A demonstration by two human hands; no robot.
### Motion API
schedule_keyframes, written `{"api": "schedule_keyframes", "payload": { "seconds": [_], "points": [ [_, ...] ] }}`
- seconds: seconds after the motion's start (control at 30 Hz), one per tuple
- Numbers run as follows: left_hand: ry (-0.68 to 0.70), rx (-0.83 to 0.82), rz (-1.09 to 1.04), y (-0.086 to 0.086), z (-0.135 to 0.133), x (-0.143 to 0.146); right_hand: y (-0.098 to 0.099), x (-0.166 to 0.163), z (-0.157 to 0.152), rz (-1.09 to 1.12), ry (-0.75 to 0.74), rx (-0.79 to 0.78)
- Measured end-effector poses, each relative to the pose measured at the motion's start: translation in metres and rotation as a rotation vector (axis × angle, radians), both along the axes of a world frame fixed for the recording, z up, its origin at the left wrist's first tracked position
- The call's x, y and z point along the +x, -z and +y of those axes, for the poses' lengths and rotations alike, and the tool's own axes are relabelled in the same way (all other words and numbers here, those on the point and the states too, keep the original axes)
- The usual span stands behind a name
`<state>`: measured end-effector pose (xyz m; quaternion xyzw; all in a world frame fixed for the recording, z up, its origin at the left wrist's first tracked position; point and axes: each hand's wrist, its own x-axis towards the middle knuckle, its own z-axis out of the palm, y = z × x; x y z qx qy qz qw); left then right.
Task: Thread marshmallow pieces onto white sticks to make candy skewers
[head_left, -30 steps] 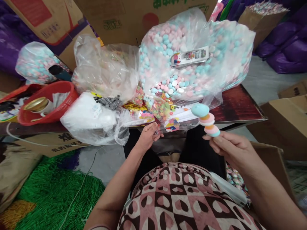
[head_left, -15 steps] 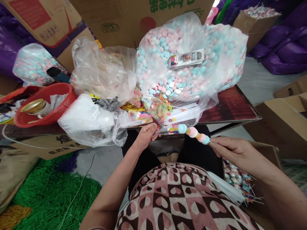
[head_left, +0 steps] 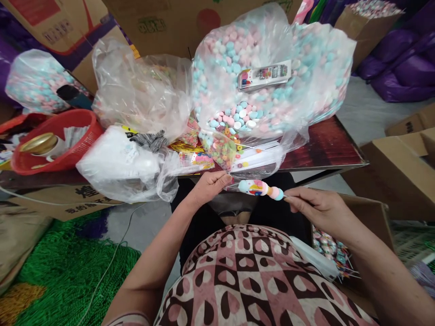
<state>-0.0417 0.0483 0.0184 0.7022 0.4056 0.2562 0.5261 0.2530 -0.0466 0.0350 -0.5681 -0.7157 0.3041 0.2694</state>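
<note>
My left hand (head_left: 211, 188) pinches the closed end of a small clear printed wrapper (head_left: 235, 184) just off the table's front edge. A candy skewer (head_left: 276, 194) of pink, blue and white rounded sweets, with orange pieces between them, lies partly inside that wrapper. Its front sweets show through the printed film, while those nearest the stick are still outside. Thumb and fingers of my right hand (head_left: 314, 206) are closed on the stick end. Beyond the hands, loose ring-shaped candies (head_left: 224, 149) and white sticks (head_left: 261, 154) lie on the table.
A big clear bag of pastel sweets (head_left: 272, 106) bears a stack of printed wrappers (head_left: 265, 75). Leftward stand a white plastic bag (head_left: 118, 163) and a red basket (head_left: 76, 147). A box of wrapped skewers (head_left: 331, 253) sits by my right side, below the forearm.
My right hand has moved left with the skewer, and its front sweets have gone into the wrapper. The left hand keeps its hold on the wrapper. The view has shifted slightly.
</note>
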Motion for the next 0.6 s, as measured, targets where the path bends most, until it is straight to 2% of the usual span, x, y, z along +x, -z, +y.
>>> {"api": "schedule_keyframes", "payload": {
  "seconds": [0.13,0.3,0.43,0.5,0.6],
  "points": [
    [-0.037,0.009,-0.008,-0.006,0.005,0.001,0.006,0.000,0.000,0.063,0.065,0.015],
    [0.027,0.074,0.018,-0.017,0.008,0.005,0.010,-0.009,0.002,0.128,0.085,0.023],
    [0.027,0.056,0.036,-0.017,0.009,0.007,0.012,-0.019,0.004,0.166,0.104,0.027],
    [-0.014,0.024,-0.034,-0.017,0.009,0.010,0.013,-0.025,0.005,0.214,0.107,-0.023],
    [-0.148,-0.084,-0.361,-0.023,0.009,0.018,0.017,-0.036,0.007,0.340,0.178,-0.108]
  ]
}}
